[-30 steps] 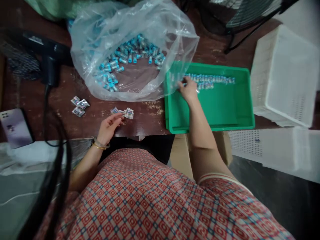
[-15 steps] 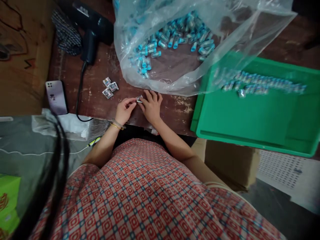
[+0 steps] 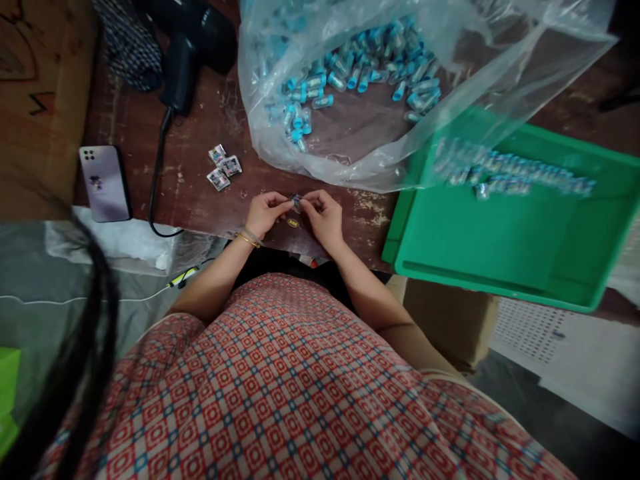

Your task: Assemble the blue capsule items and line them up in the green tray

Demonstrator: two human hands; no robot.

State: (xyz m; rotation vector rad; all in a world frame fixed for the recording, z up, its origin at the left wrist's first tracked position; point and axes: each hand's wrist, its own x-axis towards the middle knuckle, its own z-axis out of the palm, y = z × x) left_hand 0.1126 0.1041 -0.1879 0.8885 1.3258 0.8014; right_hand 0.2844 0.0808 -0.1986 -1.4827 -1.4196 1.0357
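Note:
My left hand (image 3: 267,212) pinches one side of a small shiny printed piece (image 3: 295,200) between thumb and fingertips. On its other side, the fingertips of my right hand (image 3: 324,217) are closed on the same piece. Fingers cover part of it, so its exact kind is unclear. Left of my hands lie three small stacks of similar-looking printed pieces (image 3: 231,165). Just below my fingertips, a small yellow oval (image 3: 293,223) shows on the brown table (image 3: 195,160). Beyond my hands, a clear plastic bag (image 3: 345,175) holds many small clear vials with blue caps (image 3: 323,101).
A green tray (image 3: 480,247) on the right holds rows of labelled vials (image 3: 537,172). To the left are a dark heat gun (image 3: 180,73) with its cord, a phone (image 3: 105,183), a checked cloth (image 3: 133,50) and a cardboard box (image 3: 40,133).
My right hand has turned from lying flat with fingers spread to a pinch. Both hands have moved slightly right, and the small piece is now held between them. The yellow oval has come into view.

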